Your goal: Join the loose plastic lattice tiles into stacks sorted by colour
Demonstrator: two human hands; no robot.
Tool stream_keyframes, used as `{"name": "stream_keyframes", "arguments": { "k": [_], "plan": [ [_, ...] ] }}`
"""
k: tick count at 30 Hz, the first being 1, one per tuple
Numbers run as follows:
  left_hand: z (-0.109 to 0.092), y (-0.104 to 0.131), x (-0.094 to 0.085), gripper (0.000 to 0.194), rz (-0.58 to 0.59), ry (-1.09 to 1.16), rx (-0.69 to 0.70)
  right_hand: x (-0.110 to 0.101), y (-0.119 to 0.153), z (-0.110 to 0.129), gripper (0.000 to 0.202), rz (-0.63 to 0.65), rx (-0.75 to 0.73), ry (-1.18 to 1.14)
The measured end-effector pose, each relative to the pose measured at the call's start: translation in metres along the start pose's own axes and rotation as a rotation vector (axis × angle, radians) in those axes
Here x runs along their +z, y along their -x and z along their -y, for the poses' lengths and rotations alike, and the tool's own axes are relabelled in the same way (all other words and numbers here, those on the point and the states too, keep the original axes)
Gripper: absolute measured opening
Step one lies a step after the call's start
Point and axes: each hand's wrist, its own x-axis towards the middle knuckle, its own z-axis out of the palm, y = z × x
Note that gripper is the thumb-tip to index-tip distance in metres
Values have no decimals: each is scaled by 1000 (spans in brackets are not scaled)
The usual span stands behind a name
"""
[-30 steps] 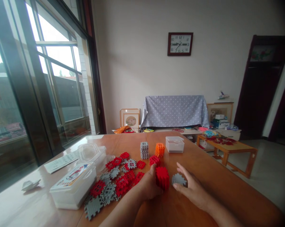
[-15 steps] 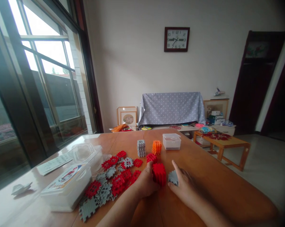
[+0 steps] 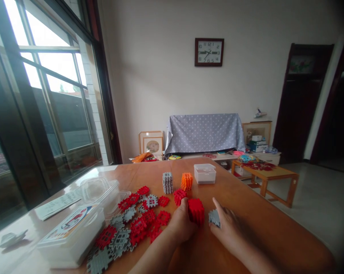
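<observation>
My left hand (image 3: 183, 222) is wrapped round the left side of a stack of solid red pieces (image 3: 196, 211) on the table. My right hand (image 3: 227, 224) holds a small stack of grey pieces (image 3: 214, 217) between thumb and fingers, with the index finger stretched out. Just behind my left hand sits a short stack of red window pieces (image 3: 180, 196). Farther back stand a grey stack (image 3: 168, 183) and an orange stack (image 3: 187, 182). Loose red and grey pieces (image 3: 121, 238) lie scattered and overlapping to the left.
A small clear box (image 3: 204, 174) is at the table's back edge. On the left are a large clear box with a labelled lid (image 3: 70, 228), an open clear container (image 3: 99, 190), a printed sheet (image 3: 58, 204) and a crumpled wrapper (image 3: 12, 238). Beyond is a low wooden table (image 3: 263, 173).
The view has shifted slightly. The grey stack and my right hand are a little farther right of the red stack; my left hand remains on the red stack.
</observation>
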Motion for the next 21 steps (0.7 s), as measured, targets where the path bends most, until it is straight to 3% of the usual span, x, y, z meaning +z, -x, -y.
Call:
{"name": "stream_keyframes", "arguments": {
  "k": [6, 13, 21],
  "plan": [
    [-7, -20, 29, 70, -110, -162, -4, -1, 3, -19, 81, -24, 17, -11],
    [-13, -47, 50, 56, -204, -260, -58, 6, 8, -23, 77, -69, 13, -24],
    [-18, -78, 68, 66, -282, -400, -189, 8, 9, -25, 78, -19, 25, -51]
  ]
}}
